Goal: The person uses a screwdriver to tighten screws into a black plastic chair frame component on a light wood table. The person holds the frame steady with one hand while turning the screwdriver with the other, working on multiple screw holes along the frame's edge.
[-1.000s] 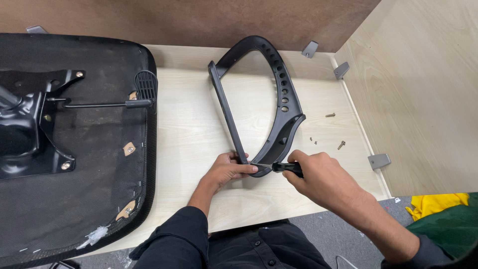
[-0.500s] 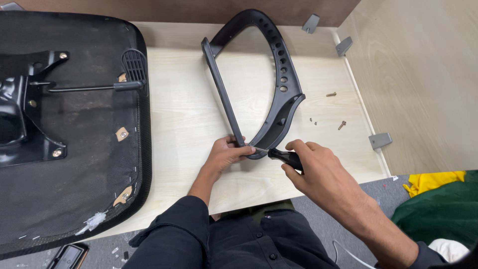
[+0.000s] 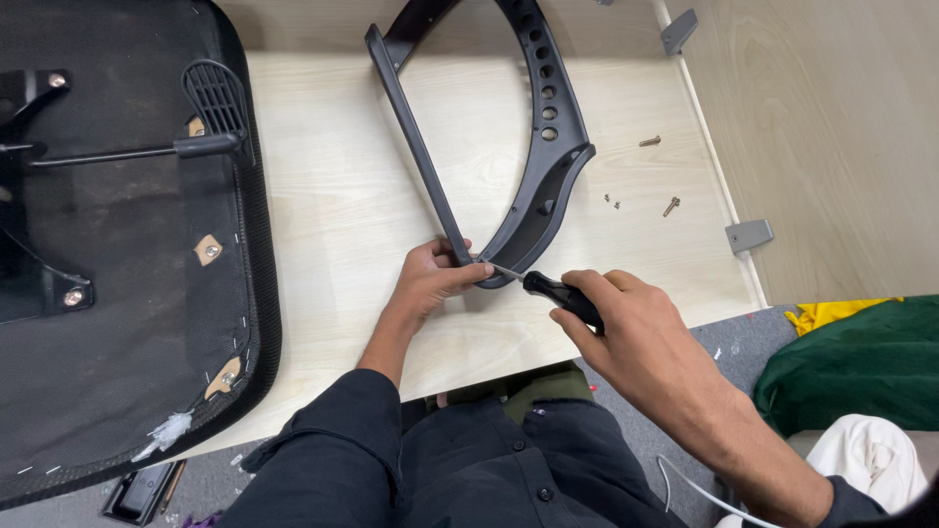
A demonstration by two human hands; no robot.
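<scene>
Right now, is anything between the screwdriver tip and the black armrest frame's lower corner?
Nothing visible. The right hand aims the screwdriver at the corner of the armrest frame; the left hand grips that corner beside the tip.

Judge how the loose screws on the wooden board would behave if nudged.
The screws look small and light, so they would probably skid or roll on the smooth board. Their heads likely make them curve rather than roll straight.

L hand (image 3: 437,279) curled in a pinch, R hand (image 3: 626,328) fisted, forearms angled inward.
</scene>
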